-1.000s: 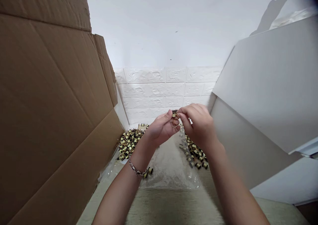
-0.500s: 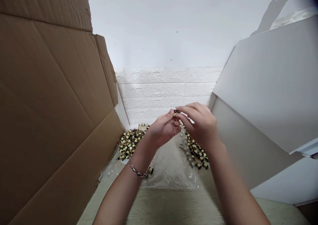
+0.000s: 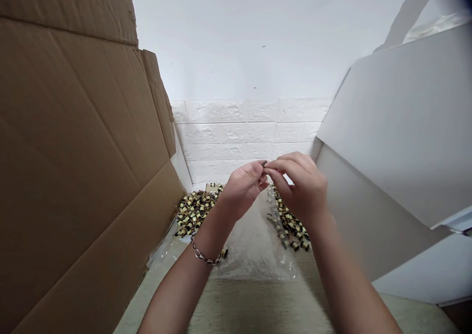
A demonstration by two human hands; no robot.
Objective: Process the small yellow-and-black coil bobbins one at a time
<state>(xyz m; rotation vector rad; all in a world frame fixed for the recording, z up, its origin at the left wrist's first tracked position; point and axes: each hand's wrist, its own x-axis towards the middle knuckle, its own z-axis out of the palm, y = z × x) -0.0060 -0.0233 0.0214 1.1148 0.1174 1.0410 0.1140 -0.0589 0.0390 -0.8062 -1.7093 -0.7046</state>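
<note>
Between my hands is a small dark component [image 3: 264, 164], mostly hidden by fingers. My left hand [image 3: 245, 184], with a chain bracelet on its wrist, pinches it between thumb and fingers. The thumb and forefinger of my right hand [image 3: 300, 184] close on its right side. Below and to the left lies a pile of small yellow and black components [image 3: 195, 208] with thin wires. A second pile [image 3: 291, 221] lies to the right, partly under a clear plastic bag [image 3: 254, 250]. One loose component [image 3: 224, 252] sits beside my left wrist.
A tall cardboard sheet [image 3: 73, 152] stands at the left. White panels [image 3: 398, 117] rise at the right. Behind the table [image 3: 258, 304] is a white wall with a brick pattern [image 3: 221, 133].
My left thumb has moved over the component, which is now more hidden. My right hand has shifted slightly right, its fingertips still at the component.
</note>
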